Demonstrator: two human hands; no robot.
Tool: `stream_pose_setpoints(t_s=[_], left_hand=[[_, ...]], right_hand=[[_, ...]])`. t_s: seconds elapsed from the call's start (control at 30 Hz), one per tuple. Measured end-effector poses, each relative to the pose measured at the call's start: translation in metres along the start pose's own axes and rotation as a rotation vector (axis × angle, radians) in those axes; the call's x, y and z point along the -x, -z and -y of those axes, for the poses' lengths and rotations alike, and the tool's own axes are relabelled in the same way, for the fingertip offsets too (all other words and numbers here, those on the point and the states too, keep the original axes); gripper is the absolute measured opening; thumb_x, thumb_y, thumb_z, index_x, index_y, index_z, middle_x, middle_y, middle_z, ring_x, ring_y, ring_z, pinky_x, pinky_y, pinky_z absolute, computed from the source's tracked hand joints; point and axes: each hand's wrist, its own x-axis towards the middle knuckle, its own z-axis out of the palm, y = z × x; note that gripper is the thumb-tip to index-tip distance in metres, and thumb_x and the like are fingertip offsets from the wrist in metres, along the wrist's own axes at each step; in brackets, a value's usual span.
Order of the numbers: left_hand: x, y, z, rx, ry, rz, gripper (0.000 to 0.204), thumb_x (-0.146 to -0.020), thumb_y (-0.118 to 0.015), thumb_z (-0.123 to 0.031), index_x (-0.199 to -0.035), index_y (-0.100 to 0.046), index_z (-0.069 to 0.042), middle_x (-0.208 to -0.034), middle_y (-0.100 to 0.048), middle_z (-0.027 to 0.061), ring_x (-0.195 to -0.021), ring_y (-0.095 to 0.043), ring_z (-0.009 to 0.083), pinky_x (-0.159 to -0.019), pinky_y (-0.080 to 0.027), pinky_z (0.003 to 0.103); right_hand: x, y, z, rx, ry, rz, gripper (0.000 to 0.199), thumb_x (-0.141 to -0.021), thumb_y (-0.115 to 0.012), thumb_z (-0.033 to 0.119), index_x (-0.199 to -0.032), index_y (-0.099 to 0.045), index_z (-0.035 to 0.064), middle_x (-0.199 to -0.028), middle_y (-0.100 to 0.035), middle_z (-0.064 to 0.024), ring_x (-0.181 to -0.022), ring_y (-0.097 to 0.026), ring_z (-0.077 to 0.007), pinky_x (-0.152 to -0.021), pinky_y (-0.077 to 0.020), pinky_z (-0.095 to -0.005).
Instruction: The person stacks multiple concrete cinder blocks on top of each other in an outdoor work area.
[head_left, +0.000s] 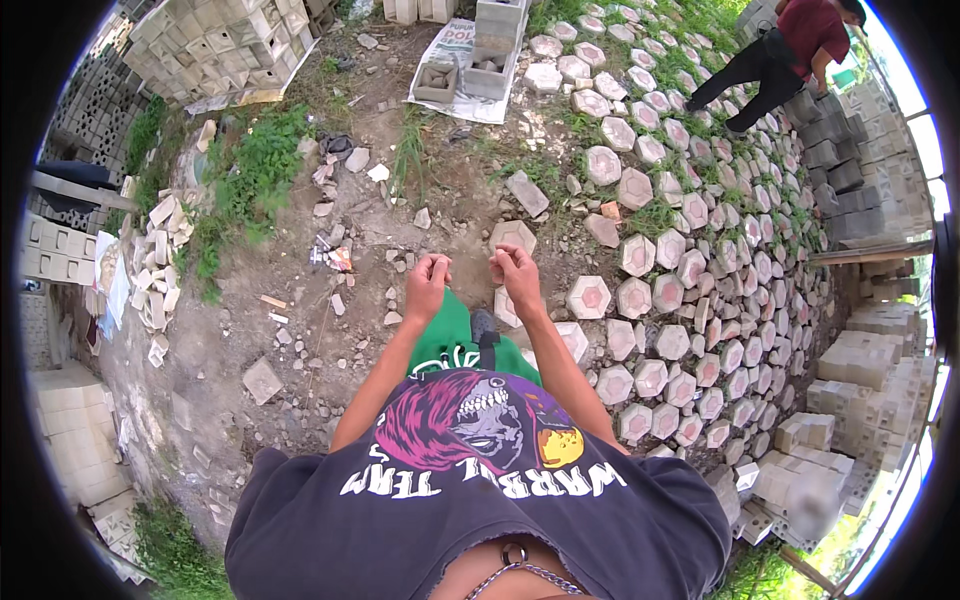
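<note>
Both my hands are raised in front of my body above the ground, a short gap between them. My left hand has its fingers curled in, thumb against them, and nothing shows in it. On the other side, my right hand is likewise curled with its thumb near the forefinger, and I see no object there. Beneath and just beyond the right hand lies a hexagonal paving block on the dirt. Part of another paler paving block shows beside my right wrist. Green shorts and one dark shoe show below the hands.
Hexagonal pavers with reddish centres cover the right side. Concrete blocks stand on a white sack ahead. Stacks of hollow blocks rise far left, more block stacks at right. Rubble litters the dirt. Another person bends at far right.
</note>
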Motion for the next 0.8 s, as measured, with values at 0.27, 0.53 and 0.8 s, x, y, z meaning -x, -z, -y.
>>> stream_pose_setpoints(t_s=[0.27, 0.53, 0.8], left_hand=[[-0.098, 0.002, -0.011, -0.072, -0.007, -0.052, 0.042, -0.099, -0.045, -0.037, -0.074, -0.057, -0.005, -0.058, -0.052, 0.0, -0.054, -0.049, 0.006, -0.051, -0.039, 0.023], [-0.27, 0.01, -0.052, 0.008, 0.234, 0.115, 0.085, -0.09, -0.016, -0.073, -0.05, -0.051, -0.006, -0.042, -0.047, 0.0022, -0.038, -0.047, 0.0123, -0.043, -0.037, 0.026], [-0.398, 0.025, -0.112, -0.072, 0.131, 0.215, 0.062, -0.097, -0.035, -0.054, -0.083, -0.061, 0.0, -0.053, -0.056, 0.004, -0.042, -0.049, 0.0115, -0.044, -0.039, 0.028]], right_hand=[[-0.083, -0.025, 0.007, 0.001, -0.094, -0.002, 0.027, -0.093, -0.057, 0.024, -0.113, -0.058, 0.0068, -0.09, -0.065, -0.0021, -0.078, -0.061, -0.01, -0.065, -0.0483, -0.0254], [-0.231, -0.069, 0.079, 0.049, -0.06, -0.068, 0.028, -0.093, -0.057, 0.028, -0.112, -0.058, 0.0067, -0.089, -0.064, -0.0023, -0.077, -0.06, -0.0103, -0.065, -0.0499, -0.0262], [-0.334, -0.111, 0.154, -0.017, -0.077, -0.141, 0.042, -0.097, -0.05, 0.042, -0.084, -0.061, 0.0031, -0.056, -0.048, 0.002, -0.047, -0.044, -0.0062, -0.046, -0.0368, -0.0236]])
